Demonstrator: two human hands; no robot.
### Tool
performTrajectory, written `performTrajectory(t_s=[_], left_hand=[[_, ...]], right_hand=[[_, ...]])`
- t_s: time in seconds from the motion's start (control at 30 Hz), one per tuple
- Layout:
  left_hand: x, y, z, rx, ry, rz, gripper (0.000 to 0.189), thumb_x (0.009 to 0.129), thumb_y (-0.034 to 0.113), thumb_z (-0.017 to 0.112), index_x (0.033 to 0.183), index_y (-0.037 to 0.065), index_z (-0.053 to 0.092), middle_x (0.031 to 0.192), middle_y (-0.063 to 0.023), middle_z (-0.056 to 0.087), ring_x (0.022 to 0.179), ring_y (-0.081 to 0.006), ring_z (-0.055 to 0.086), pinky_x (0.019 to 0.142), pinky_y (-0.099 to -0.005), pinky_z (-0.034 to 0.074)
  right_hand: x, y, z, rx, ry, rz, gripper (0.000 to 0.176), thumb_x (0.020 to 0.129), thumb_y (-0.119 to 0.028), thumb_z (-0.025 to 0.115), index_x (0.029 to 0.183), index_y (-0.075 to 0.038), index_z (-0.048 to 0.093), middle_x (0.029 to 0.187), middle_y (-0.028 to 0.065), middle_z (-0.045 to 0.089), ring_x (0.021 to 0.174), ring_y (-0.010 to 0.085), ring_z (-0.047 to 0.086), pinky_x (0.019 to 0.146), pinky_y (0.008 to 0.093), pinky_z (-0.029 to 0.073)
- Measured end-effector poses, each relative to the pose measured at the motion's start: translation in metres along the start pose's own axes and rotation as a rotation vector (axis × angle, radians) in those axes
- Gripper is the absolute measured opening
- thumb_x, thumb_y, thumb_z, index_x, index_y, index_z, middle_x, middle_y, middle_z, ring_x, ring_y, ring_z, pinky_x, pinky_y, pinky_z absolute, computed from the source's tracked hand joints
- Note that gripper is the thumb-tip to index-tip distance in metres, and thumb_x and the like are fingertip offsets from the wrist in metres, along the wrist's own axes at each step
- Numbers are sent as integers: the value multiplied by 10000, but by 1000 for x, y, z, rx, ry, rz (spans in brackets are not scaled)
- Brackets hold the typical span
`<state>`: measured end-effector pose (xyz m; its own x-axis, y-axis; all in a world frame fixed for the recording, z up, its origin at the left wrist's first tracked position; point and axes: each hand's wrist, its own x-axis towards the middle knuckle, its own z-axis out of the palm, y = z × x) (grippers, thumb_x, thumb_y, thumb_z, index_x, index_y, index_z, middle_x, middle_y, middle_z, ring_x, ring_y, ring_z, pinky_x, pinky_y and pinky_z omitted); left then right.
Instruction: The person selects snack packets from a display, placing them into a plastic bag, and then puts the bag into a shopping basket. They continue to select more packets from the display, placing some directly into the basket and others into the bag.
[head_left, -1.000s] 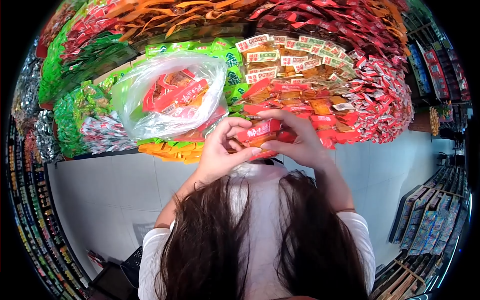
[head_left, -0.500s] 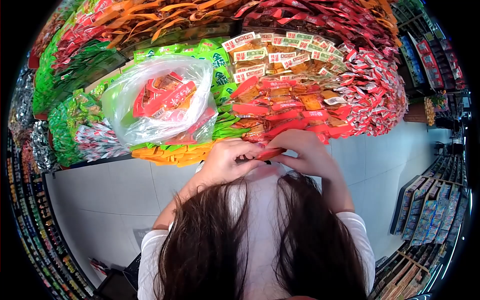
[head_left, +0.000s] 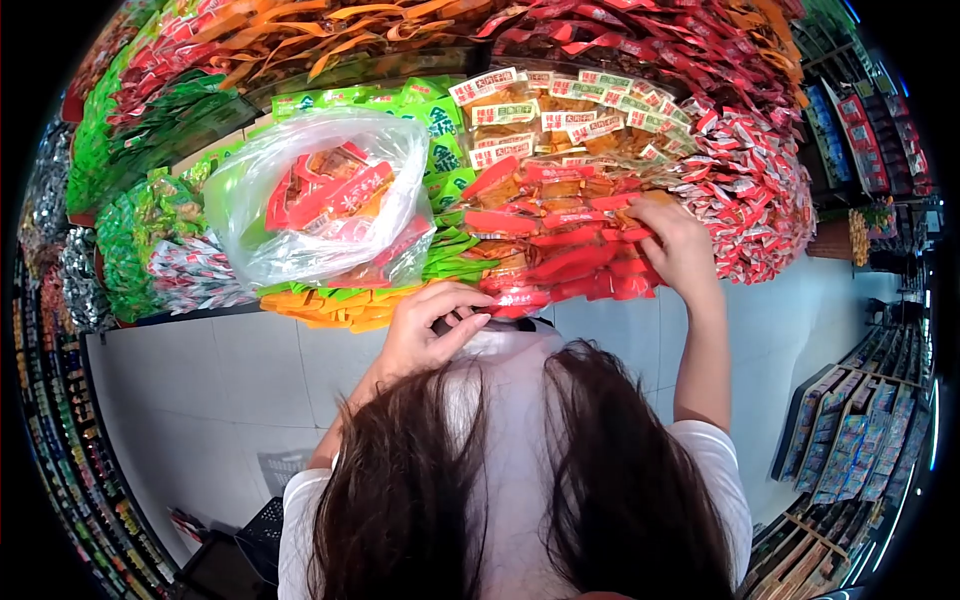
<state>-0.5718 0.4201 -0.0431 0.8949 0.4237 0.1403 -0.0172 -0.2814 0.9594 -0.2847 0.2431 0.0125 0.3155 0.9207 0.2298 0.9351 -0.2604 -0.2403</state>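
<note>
My left hand [head_left: 435,322] is at the front edge of the display, thumb and fingers pinching a red snack packet [head_left: 516,300]. My right hand [head_left: 678,242] reaches over the pile of red snack packets [head_left: 570,262] on the right; its thumb and fingers are apart and the fingertips touch the packets. Left of the pile sits a clear plastic bag [head_left: 250,235], its mouth wide, with several red-topped packets [head_left: 340,190] inside.
Behind the pile lie packets with white labels [head_left: 580,120]. Small red-and-white packets [head_left: 745,190] fill the right end. Green packets [head_left: 445,155] and yellow packets [head_left: 335,308] surround the bag. Shelves [head_left: 850,430] stand across the tiled floor [head_left: 755,345] on the right.
My right hand has left the packet that both hands held and moved forward and right onto the pile. The left hand keeps the red packet. The bag has hardly moved.
</note>
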Motion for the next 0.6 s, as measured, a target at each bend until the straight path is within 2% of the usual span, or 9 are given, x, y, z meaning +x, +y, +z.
performTrajectory(t_s=[0.1, 0.23, 0.3, 0.43, 0.5, 0.6], left_hand=[[-2, -2, -1, 14, 21, -9, 181, 796, 55, 702, 975, 36, 684, 908, -57, 658, 713, -107, 592, 607, -220, 477], [-4, -3, 2, 22, 15, -33, 180, 795, 57, 704, 973, 37, 685, 906, -57, 657, 711, -108, 591, 604, -220, 478], [-3, -2, 2, 16, 1, -22, 181, 794, 58, 706, 972, 36, 685, 903, -57, 656, 702, -108, 589, 602, -221, 478], [-6, -4, 2, 19, 27, -12, 180, 795, 61, 708, 971, 34, 685, 905, -58, 656, 694, -106, 588, 601, -220, 479], [-8, -5, 2, 18, 29, -33, 180, 796, 69, 712, 970, 32, 685, 910, -59, 658, 692, -104, 587, 603, -221, 480], [-10, -6, 0, 9, 56, -59, 183, 799, 75, 713, 975, 33, 687, 914, -59, 659, 694, -101, 585, 603, -222, 481]], right_hand=[[2, -1, 2, -99, -108, -5, 443, 697, 24, 609, 1121, -105, 630, 1111, 91, 651, 975, 277, 612, 872, 377, 493], [8, -6, -1, -178, -187, -7, 473, 686, -19, 635, 1150, -108, 623, 1133, 90, 645, 970, 274, 614, 865, 376, 494], [13, -13, -13, -232, -420, 54, 532, 679, -75, 662, 1205, -116, 592, 1173, 93, 628, 983, 282, 609, 872, 373, 489], [17, -5, -14, -316, -449, -61, 595, 676, -119, 680, 1256, -102, 548, 1194, 105, 614, 1000, 296, 598, 884, 384, 482], [20, 1, -7, -317, -418, -122, 623, 634, -73, 679, 1244, -78, 552, 1192, 104, 614, 958, 288, 612, 859, 389, 477], [26, -2, -11, -208, -449, -40, 637, 609, -59, 710, 1226, -63, 550, 1177, 103, 614, 987, 290, 596, 874, 391, 475]])
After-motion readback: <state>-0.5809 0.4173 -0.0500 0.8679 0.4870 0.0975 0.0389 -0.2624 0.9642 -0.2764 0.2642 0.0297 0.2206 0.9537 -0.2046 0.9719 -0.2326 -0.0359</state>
